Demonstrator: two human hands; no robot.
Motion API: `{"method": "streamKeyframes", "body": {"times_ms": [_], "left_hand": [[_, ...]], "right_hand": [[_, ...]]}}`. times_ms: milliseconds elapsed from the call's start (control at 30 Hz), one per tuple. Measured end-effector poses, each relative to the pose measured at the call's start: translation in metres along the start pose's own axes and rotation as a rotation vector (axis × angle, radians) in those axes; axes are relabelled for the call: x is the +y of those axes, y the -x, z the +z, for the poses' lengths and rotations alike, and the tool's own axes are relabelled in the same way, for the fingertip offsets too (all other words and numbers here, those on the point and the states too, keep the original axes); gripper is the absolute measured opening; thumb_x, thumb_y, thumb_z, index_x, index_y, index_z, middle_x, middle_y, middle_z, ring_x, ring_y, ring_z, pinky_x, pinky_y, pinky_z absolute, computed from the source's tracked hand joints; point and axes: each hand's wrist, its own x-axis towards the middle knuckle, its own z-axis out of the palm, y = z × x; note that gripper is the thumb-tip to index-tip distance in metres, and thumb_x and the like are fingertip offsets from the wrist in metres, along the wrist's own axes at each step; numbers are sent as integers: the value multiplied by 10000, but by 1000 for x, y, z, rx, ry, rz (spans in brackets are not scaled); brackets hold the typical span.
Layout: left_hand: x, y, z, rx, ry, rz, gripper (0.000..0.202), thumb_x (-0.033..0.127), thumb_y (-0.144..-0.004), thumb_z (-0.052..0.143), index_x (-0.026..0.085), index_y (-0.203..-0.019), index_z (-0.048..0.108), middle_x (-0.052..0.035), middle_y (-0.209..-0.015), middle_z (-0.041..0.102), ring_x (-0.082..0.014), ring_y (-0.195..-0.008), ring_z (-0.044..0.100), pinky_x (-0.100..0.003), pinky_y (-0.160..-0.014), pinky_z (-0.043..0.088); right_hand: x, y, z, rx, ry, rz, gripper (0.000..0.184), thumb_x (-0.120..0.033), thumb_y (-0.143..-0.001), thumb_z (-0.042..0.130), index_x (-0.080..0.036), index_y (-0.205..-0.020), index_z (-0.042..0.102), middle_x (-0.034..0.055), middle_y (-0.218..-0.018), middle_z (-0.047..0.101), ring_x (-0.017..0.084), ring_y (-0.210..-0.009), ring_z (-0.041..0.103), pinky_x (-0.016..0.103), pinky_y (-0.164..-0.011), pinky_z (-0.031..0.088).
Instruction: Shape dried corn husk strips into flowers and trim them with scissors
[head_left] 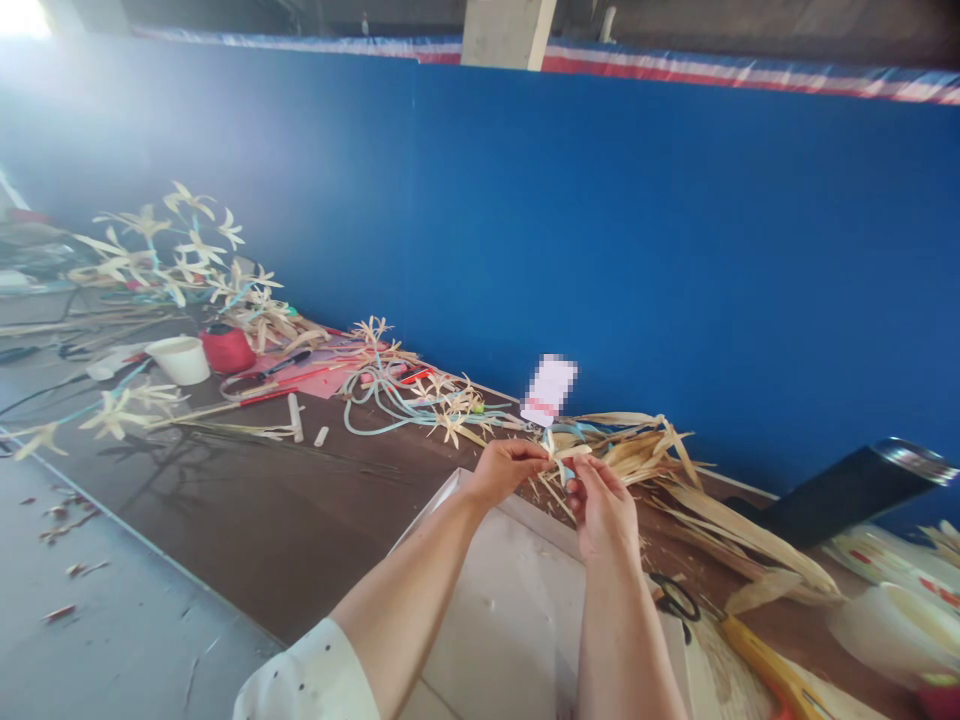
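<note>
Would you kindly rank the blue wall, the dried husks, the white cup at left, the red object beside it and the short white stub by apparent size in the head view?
1. Blue wall
2. Dried husks
3. White cup and red object: too alike to rank
4. Short white stub

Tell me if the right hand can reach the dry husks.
Probably yes: the husks lie close beside the right hand, with nothing visible between, though it holds a pale strip.

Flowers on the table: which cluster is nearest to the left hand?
The cluster immediately left of the left hand, by the light-blue tubes; others lie farther away.
</note>
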Motion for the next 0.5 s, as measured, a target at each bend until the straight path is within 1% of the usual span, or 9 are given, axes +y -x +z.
{"method": "streamKeyframes", "body": {"times_ms": [133, 333, 500], "left_hand": [[0, 0, 0, 1, 32, 31, 306, 331, -496, 786, 93, -644, 664, 15, -534, 532, -63, -511, 440, -203, -512, 326], [-5, -2, -3, -13, -28, 117, 248, 300, -577, 745, 93, -696, 677, -9, -597, 564, -81, -559, 469, -205, -536, 347], [-6, -2, -3, -20, -87, 177, 185, 264, -609, 712, 98, -685, 683, -27, -657, 596, -98, -616, 505, -211, -586, 377]], "right_hand": [[1, 0, -1, -8, 9, 4, 269, -312, -553, 772, -169, -738, 640, 7, -701, 670, 51, -454, 470, 144, -353, 295], [1, -1, -1, -9, 3, 12, 277, -305, -537, 775, -169, -742, 648, 6, -690, 668, 55, -455, 452, 148, -351, 294], [-1, 0, 0, 9, -8, 67, 267, -289, -512, 779, -178, -711, 639, -22, -632, 642, 57, -440, 447, 149, -341, 286]]}}
